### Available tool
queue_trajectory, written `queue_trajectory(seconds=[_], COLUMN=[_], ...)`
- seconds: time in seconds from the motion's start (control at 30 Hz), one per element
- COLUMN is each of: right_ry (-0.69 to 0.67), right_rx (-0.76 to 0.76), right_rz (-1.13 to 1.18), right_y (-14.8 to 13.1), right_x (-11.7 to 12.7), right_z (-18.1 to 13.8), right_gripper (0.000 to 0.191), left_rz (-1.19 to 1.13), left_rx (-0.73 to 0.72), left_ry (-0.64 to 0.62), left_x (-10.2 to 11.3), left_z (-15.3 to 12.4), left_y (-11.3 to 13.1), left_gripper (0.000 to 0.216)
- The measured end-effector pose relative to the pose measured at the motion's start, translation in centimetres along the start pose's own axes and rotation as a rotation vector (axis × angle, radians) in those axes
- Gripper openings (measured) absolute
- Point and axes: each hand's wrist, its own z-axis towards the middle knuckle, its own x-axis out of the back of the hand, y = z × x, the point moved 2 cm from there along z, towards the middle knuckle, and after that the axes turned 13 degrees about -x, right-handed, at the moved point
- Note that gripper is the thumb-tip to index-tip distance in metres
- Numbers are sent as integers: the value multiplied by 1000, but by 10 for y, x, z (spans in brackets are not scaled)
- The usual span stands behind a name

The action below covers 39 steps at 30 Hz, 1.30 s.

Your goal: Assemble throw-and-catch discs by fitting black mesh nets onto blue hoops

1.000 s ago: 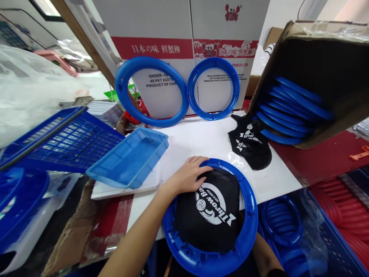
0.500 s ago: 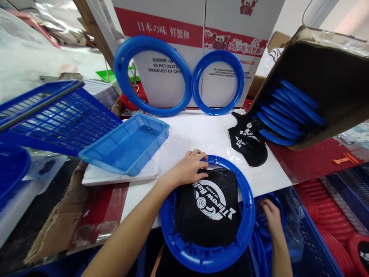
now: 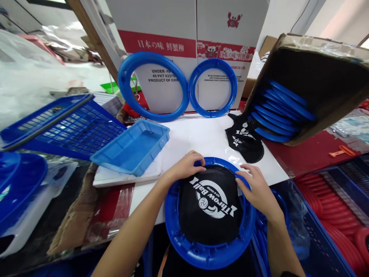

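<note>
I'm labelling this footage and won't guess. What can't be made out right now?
From the head view:
Held ring: underside faces away; the left hand covers some rim.
Carton rings: far ends lost in shadow.
Loose mesh: folds hide part of its print.
White box: smallest print too small to read.
Red rings: cut off by the right edge.

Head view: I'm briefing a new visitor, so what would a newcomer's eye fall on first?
Probably the black mesh fabric with white "Throw Ball" lettering, inside a round blue plastic ring at lower centre, left hand and right hand at the ring's rim. Behind, two upright blue plastic rings stand before a white cardboard carton with a red band.
</note>
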Motion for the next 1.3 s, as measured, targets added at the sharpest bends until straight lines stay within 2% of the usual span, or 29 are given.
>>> queue_trajectory(seconds=[0.1, 0.17, 0.27, 0.47, 0.57, 0.73, 0.9, 1.0, 1.1, 1.3], right_ry=[-155, -204, -230, -194, -209, -410, -553, -569, -561, -434], right_rx=[104, 100, 83, -18, -71, -111, -67, -105, -148, -169], right_rz=[14, 9, 55, 320, 341, 252, 402, 552, 640, 681], right_y=[-15, -18, -16, -5, -1, 7, 17, 25, 29, 27], right_x=[-19, -33, -47, -48, -47, -48, -50, -53, -56, -63], right_z=[27, 42, 53, 54, 59, 81, 96, 95, 91, 84], right_gripper=[30, 32, 21, 19, 19, 20, 17, 18, 19, 17], left_rz=[-18, -13, -2, -30, -96, -278, -408, -444, -454, -444], left_rx=[-46, -57, -33, 68, 110, 190, 251, 288, 293, 259], left_ry=[10, 14, 36, 60, 55, 69, 161, 187, 149, 87], left_x=[3, 5, 5, 3, 2, 1, -2, -3, -2, 3], left_z=[1, 2, 2, 3, 4, 4, 4, 4, 4, 4], left_y=[1, 2, 2, 2, -1, -10, -18, -22, -24, -22], left_gripper=[13, 15, 16, 18, 20, 20, 23, 28, 24, 25])
